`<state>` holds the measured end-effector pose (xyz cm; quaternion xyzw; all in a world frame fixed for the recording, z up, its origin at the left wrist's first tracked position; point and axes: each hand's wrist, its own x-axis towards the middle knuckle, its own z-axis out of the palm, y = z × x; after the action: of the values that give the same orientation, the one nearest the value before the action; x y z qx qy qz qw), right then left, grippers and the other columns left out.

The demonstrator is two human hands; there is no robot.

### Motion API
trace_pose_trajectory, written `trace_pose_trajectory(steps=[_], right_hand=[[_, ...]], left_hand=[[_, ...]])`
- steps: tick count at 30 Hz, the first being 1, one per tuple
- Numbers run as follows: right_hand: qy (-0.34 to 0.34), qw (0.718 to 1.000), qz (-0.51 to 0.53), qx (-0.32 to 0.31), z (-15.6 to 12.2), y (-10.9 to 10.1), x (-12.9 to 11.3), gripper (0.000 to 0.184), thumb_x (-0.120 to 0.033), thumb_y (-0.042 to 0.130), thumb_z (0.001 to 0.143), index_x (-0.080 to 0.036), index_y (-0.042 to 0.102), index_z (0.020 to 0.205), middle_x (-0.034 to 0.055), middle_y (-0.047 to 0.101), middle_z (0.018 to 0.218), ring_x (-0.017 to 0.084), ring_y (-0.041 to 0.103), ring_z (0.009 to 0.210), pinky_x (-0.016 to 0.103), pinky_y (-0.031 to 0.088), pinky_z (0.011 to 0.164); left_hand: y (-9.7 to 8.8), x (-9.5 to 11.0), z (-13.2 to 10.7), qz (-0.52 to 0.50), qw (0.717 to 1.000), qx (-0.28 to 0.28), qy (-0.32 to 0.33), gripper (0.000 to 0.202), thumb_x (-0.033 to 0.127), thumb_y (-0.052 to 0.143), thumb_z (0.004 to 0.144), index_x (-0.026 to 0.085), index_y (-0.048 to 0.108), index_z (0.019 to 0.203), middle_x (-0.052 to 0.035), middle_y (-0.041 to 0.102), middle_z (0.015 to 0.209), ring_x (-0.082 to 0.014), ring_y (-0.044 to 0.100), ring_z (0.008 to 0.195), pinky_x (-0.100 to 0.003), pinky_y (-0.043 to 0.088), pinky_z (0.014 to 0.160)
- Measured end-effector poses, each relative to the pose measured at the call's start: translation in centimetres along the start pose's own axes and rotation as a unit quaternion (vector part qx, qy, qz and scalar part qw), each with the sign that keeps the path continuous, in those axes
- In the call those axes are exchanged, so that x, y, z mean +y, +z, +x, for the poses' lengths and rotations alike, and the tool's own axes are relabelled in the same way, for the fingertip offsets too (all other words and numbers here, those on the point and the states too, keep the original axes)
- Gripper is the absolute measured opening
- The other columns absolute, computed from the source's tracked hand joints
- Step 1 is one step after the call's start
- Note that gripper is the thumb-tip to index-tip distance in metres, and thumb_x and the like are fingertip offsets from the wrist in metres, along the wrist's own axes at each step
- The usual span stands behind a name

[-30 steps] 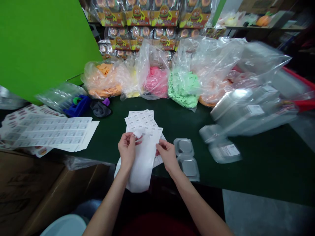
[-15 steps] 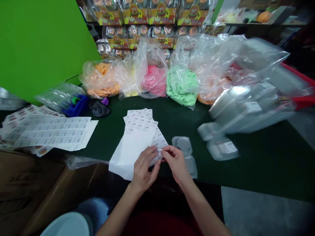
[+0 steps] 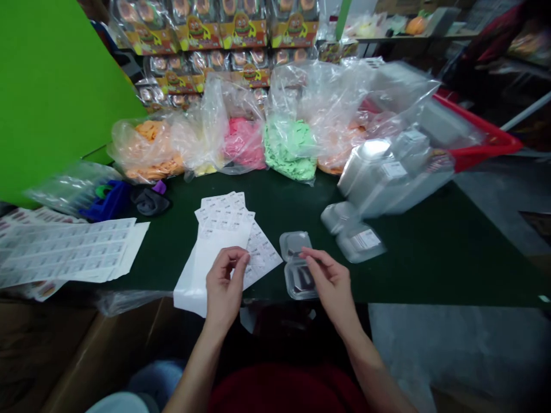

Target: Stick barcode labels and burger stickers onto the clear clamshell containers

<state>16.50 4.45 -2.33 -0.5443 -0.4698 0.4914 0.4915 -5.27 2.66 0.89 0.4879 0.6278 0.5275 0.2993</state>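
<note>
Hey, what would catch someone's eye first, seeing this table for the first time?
Likely the bright green board at far left, then the clear bags of orange pieces, pink pieces and green pieces lined along the back of the table. At the front edge, the left hand rests on white label sheets and the right hand touches a clear clamshell box.

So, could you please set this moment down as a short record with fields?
Left hand: fingers bent down onto the label sheets; grip unclear
Right hand: fingers spread, touching the clear clamshell box
By the left hand: blank white sheet, hanging over the table edge
Surface: dark green table
Behind: orange bag, pink bag, green bag
Right: pile of clear boxes
Far left: more label sheets
</note>
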Motion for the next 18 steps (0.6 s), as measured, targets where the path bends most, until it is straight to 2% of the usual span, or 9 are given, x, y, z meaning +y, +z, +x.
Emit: trace_pose_trajectory(steps=[2,4,6,8,10,11,13,15,18], right_hand=[[-0.037,0.998,-0.051,0.03,0.0,-2.0,1.4,0.03,-0.046,0.069,0.096,-0.024,0.081,0.112,0.0118,0.077,0.122,0.03,0.07,0.113,0.048,0.053,0.103],[-0.052,0.996,-0.078,0.015,-0.4,-3.0,2.7,0.027,-0.043,0.071,0.095,-0.025,0.082,0.112,0.0121,0.074,0.128,0.032,0.067,0.123,0.052,0.049,0.111],[-0.049,0.995,-0.087,-0.006,-1.1,-3.0,3.7,0.028,-0.041,0.072,0.095,-0.027,0.081,0.117,0.0117,0.072,0.133,0.032,0.065,0.129,0.054,0.046,0.115],[-0.045,0.996,-0.081,0.002,-1.7,-2.6,4.1,0.027,-0.04,0.071,0.097,-0.027,0.08,0.119,0.0114,0.072,0.134,0.031,0.064,0.13,0.053,0.046,0.117],[-0.03,0.998,-0.05,0.032,-2.0,-2.3,4.0,0.026,-0.041,0.068,0.098,-0.026,0.08,0.116,0.0113,0.073,0.131,0.03,0.066,0.126,0.05,0.049,0.113],[-0.019,0.998,-0.03,0.045,-2.1,-2.4,4.0,0.027,-0.043,0.067,0.099,-0.025,0.08,0.115,0.0112,0.074,0.128,0.029,0.068,0.122,0.048,0.052,0.109],[0.001,0.998,0.001,0.064,-2.0,-2.7,3.8,0.028,-0.045,0.067,0.099,-0.024,0.08,0.113,0.0104,0.076,0.122,0.028,0.071,0.113,0.044,0.056,0.1],[0.011,0.997,0.017,0.068,-1.8,-3.2,3.7,0.027,-0.045,0.069,0.098,-0.024,0.08,0.11,0.0092,0.077,0.116,0.026,0.071,0.107,0.041,0.057,0.096],[0.004,0.998,0.016,0.053,-1.7,-3.4,3.5,0.024,-0.044,0.07,0.098,-0.025,0.08,0.109,0.0077,0.077,0.114,0.026,0.071,0.107,0.04,0.055,0.097]], left_hand=[[0.3,0.3,0.0,-0.011,0.999,0.018,-0.028,0.019,0.039,0.074,0.094,0.019,0.073,0.093,-0.0002,0.067,0.083,-0.0143,0.059,0.075,-0.024,0.047,0.071],[1.1,0.5,-0.2,-0.026,0.998,0.011,-0.051,0.021,0.04,0.076,0.091,0.019,0.074,0.092,0.0,0.068,0.08,-0.0138,0.058,0.072,-0.023,0.048,0.068],[2.4,0.5,-0.9,-0.045,0.996,-0.011,-0.07,0.021,0.039,0.077,0.09,0.019,0.076,0.09,-0.0018,0.072,0.084,-0.0145,0.061,0.074,-0.024,0.05,0.071],[3.9,0.2,-1.9,-0.062,0.993,-0.04,-0.088,0.021,0.039,0.077,0.09,0.019,0.078,0.092,-0.0033,0.074,0.088,-0.0158,0.065,0.078,-0.026,0.053,0.077],[5.4,-0.3,-3.0,-0.07,0.989,-0.069,-0.106,0.029,0.039,0.076,0.092,0.021,0.078,0.114,-0.0024,0.075,0.089,-0.0164,0.068,0.081,-0.028,0.055,0.081],[6.0,-0.5,-3.5,-0.071,0.988,-0.081,-0.114,0.041,0.038,0.076,0.093,0.024,0.072,0.131,-0.001,0.074,0.089,-0.0161,0.069,0.081,-0.028,0.055,0.083],[7.0,-0.8,-4.3,-0.064,0.986,-0.097,-0.123,0.07,0.035,0.074,0.095,0.03,0.048,0.159,0.0021,0.073,0.087,-0.015,0.069,0.08,-0.029,0.055,0.085],[7.6,-0.9,-4.7,-0.051,0.986,-0.102,-0.123,0.081,0.034,0.073,0.096,0.032,0.034,0.166,0.0034,0.071,0.085,-0.0145,0.068,0.079,-0.029,0.055,0.085],[8.2,-0.7,-4.9,-0.029,0.987,-0.104,-0.115,0.079,0.034,0.072,0.096,0.031,0.034,0.166,0.0033,0.07,0.084,-0.0148,0.067,0.077,-0.029,0.054,0.082]])
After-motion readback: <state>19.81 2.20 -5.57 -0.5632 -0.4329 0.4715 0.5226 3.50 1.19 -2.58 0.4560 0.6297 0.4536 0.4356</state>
